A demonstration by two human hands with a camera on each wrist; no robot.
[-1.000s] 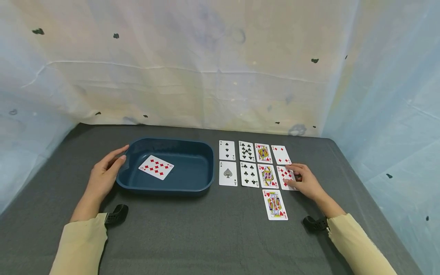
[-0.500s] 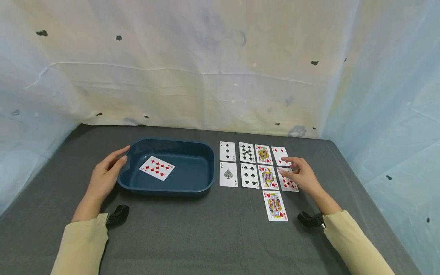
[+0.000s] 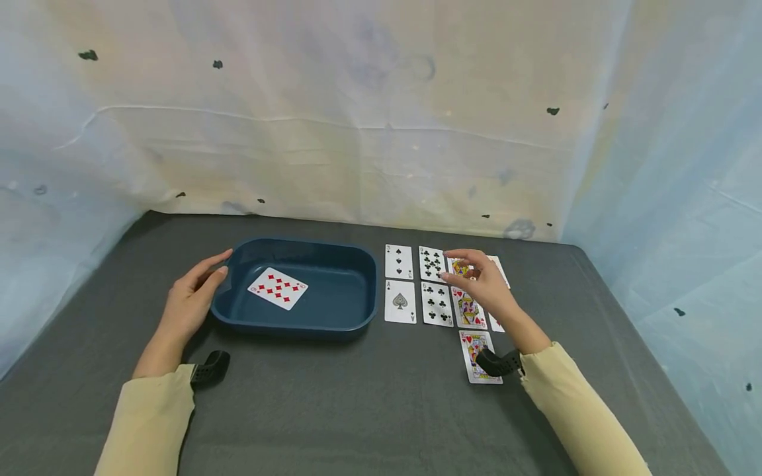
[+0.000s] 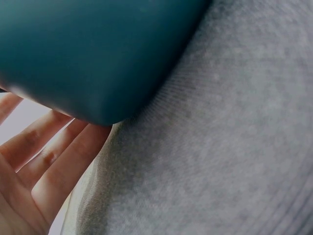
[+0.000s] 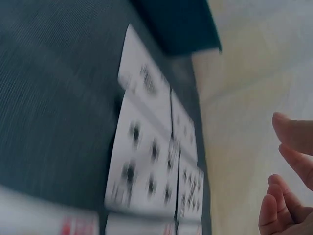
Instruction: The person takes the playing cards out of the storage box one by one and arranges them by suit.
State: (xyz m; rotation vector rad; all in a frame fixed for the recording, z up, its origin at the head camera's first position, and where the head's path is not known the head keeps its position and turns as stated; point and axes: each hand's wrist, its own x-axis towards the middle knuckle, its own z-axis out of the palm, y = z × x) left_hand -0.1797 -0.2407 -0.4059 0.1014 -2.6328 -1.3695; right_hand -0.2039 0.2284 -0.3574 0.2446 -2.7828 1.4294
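My left hand (image 3: 186, 305) touches the left end of a dark blue tray (image 3: 292, 328), its fingers lying nearly straight along the outer wall in the left wrist view. Inside the tray lies one face-up diamond playing card (image 3: 278, 288). My right hand (image 3: 485, 284) hovers over the card rows with thumb and forefinger apart, holding nothing. Beneath it are the nine of clubs (image 3: 430, 264), a partly covered face card (image 3: 457, 266) and the queen of hearts (image 3: 467, 309). Two diamond cards at the right end are mostly hidden by the hand.
Left of the right hand lie the three of spades (image 3: 398, 262), the ace of spades (image 3: 400, 302) and the six of clubs (image 3: 437, 305). Nearer sits the king of hearts (image 3: 473, 344), partly behind the wrist camera (image 3: 497, 363). Hanging cloth (image 3: 333, 152) encloses the grey-covered table (image 3: 321, 410).
My right hand has left the lower diamond card and swept left and away from me, over the face cards and toward the nine of clubs. The left hand stays at the tray.
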